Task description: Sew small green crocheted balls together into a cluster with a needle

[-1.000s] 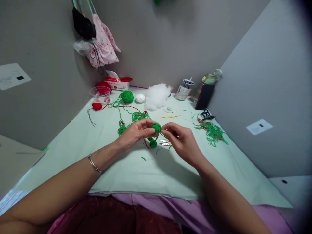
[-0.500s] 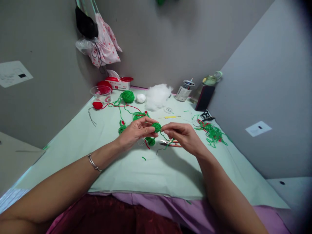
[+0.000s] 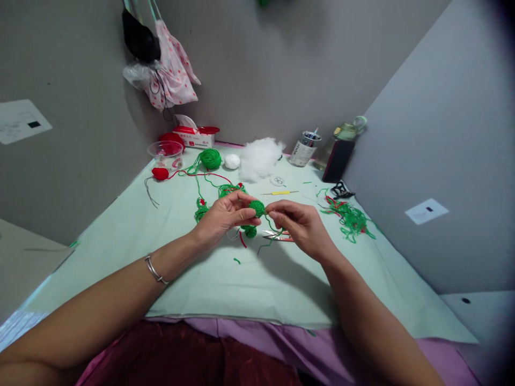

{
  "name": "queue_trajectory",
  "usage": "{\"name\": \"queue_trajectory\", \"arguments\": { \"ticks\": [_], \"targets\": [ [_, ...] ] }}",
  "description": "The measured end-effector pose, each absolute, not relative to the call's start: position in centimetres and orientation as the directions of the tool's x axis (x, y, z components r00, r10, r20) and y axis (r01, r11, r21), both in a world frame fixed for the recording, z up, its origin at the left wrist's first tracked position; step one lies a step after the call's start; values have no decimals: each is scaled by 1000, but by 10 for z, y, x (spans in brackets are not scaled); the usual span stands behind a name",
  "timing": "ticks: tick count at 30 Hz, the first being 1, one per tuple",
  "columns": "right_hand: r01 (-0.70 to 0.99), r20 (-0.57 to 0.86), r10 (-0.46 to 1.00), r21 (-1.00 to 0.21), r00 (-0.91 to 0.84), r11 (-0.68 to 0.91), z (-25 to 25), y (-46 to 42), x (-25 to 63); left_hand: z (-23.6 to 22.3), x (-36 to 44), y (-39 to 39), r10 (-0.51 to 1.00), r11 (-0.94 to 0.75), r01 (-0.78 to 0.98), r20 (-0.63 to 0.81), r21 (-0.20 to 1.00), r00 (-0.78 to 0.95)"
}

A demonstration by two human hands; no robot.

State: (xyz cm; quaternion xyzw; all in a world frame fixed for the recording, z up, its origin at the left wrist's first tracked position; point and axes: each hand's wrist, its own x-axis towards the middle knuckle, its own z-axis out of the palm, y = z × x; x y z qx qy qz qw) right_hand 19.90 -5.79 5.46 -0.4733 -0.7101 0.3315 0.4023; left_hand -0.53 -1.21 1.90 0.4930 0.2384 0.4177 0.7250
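Left hand (image 3: pixel 219 219): thumb and fingers closed round a green crocheted piece (image 3: pixel 256 208), lifted over the near-middle of the table (image 3: pixel 225 292). Piece nearly round, no clear long axis; left end hidden by the fingers, bare end pointing at the right hand (image 3: pixel 302 224). Right fingertips drawn together at that end; what they pinch, too small to tell. Green strand (image 3: pixel 272 228) curls down between the hands, crossing the scissors (image 3: pixel 284 236), which lie partly under the right hand, blades leftward. Second green lump (image 3: pixel 250 231) just below the piece. Farther out: yellow hook (image 3: pixel 280 192) lying crosswise; white stuffing (image 3: pixel 259 159) behind it, white ball (image 3: pixel 232 161) and green yarn ball (image 3: pixel 210 159) to its left. Tangle of green and red scraps (image 3: pixel 354 220) well right.
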Motion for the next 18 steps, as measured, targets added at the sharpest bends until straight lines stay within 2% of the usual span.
{"name": "queue_trajectory", "arguments": {
  "ticks": [13, 18],
  "targets": [
    [343, 269, 954, -890, -134, 300, 45, -54, 189, 18, -5, -14, 851, 138, -365, 79, 921, 519],
    [354, 189, 972, -908, -139, 227, 43, -53, 190, 18, -5, -13, 870, 92, -316, 78, 944, 486]
  ]
}}
